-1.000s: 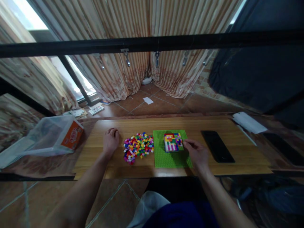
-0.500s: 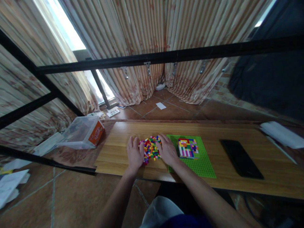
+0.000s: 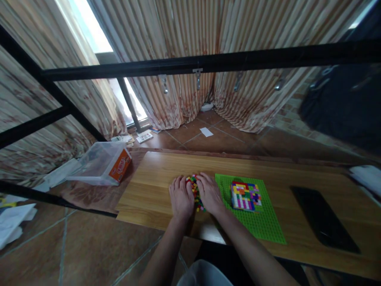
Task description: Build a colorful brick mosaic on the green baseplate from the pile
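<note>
A heap of small multicoloured toy bricks (image 3: 195, 192) lies on the wooden board between my two hands. My left hand (image 3: 181, 198) rests on its left side, palm down, with the fingers extended and curved around the bricks. Against the right side lies my right hand (image 3: 210, 194), its fingers also stretched out over the edge of the heap. Both hands hide much of it. Just right of my right hand is a green studded baseplate (image 3: 264, 224), on which a block of built-up coloured bricks (image 3: 245, 196) sits.
A flat black device (image 3: 324, 220) lies on the wooden board (image 3: 143, 190) at the right. On the floor to the left stands a clear plastic box (image 3: 99, 161) with an orange label. A black metal rail (image 3: 166, 66) crosses in front of the curtains.
My hands have come closer together, squeezing the spread of bricks into a narrower heap. The left hand has moved right. The whole view has shifted slightly.
</note>
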`<action>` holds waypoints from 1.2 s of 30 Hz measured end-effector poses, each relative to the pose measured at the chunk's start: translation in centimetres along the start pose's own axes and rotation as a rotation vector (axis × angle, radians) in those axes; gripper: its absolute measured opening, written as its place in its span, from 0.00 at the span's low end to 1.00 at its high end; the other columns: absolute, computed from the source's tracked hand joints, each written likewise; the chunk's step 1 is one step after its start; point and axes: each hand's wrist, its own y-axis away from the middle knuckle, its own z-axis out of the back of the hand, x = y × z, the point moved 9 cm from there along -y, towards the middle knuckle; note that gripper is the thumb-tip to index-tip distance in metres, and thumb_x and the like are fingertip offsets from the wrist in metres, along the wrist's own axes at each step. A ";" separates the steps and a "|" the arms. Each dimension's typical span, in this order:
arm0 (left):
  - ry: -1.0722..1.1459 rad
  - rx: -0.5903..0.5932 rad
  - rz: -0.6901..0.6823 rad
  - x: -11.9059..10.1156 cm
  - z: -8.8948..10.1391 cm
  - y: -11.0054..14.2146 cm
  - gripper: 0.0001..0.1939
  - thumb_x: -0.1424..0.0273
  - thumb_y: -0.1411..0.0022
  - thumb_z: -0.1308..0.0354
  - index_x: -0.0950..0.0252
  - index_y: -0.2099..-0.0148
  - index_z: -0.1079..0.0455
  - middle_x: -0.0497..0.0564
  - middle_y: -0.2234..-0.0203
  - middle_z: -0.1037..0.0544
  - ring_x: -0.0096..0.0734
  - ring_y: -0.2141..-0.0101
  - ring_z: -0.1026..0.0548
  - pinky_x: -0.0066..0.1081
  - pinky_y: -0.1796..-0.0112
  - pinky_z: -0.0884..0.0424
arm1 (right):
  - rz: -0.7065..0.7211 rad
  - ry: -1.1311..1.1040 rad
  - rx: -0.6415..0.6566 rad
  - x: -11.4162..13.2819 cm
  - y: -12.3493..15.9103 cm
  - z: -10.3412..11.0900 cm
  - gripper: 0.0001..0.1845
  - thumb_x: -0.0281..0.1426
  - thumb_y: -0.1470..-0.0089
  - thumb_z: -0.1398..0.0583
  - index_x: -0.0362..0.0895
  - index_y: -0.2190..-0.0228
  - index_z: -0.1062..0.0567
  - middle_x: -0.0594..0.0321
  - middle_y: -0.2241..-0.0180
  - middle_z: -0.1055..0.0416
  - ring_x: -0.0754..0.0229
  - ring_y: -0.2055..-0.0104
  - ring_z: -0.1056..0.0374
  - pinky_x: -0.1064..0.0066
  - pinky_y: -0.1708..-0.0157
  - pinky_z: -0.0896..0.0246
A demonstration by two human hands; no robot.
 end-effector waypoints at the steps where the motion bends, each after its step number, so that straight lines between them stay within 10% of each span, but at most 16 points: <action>1: 0.008 -0.018 0.013 -0.1 0.0 0.0 0.21 0.64 0.31 0.58 0.66 0.46 0.29 0.65 0.48 0.26 0.50 0.44 0.32 0.54 0.42 0.41 | -0.017 -0.025 -0.023 -0.1 0.0 0.1 0.25 0.38 0.34 0.56 0.43 0.51 0.24 0.50 0.45 0.31 0.51 0.41 0.37 0.55 0.40 0.43; 12: 0.343 -0.211 0.149 0.3 1.5 1.6 0.20 0.63 0.29 0.59 0.66 0.47 0.29 0.59 0.54 0.23 0.38 0.51 0.27 0.42 0.47 0.33 | -0.116 -0.307 -0.136 -1.2 0.1 2.0 0.22 0.38 0.35 0.54 0.45 0.59 0.22 0.55 0.56 0.24 0.56 0.51 0.30 0.61 0.46 0.39; 26: 0.333 -0.219 0.157 5.6 4.9 1.7 0.14 0.66 0.35 0.48 0.66 0.52 0.27 0.59 0.51 0.25 0.40 0.47 0.28 0.44 0.43 0.33 | 0.071 0.037 0.023 1.0 -3.3 0.3 0.08 0.27 0.44 0.41 0.47 0.67 0.20 0.56 0.62 0.26 0.52 0.55 0.35 0.60 0.51 0.40; 36: 0.315 -0.218 0.108 5.2 4.7 1.5 0.15 0.67 0.34 0.51 0.66 0.53 0.26 0.59 0.52 0.24 0.39 0.49 0.27 0.43 0.45 0.32 | -0.119 -0.306 -0.059 1.7 3.1 6.0 0.10 0.34 0.39 0.47 0.45 0.64 0.27 0.63 0.70 0.26 0.59 0.68 0.30 0.69 0.67 0.39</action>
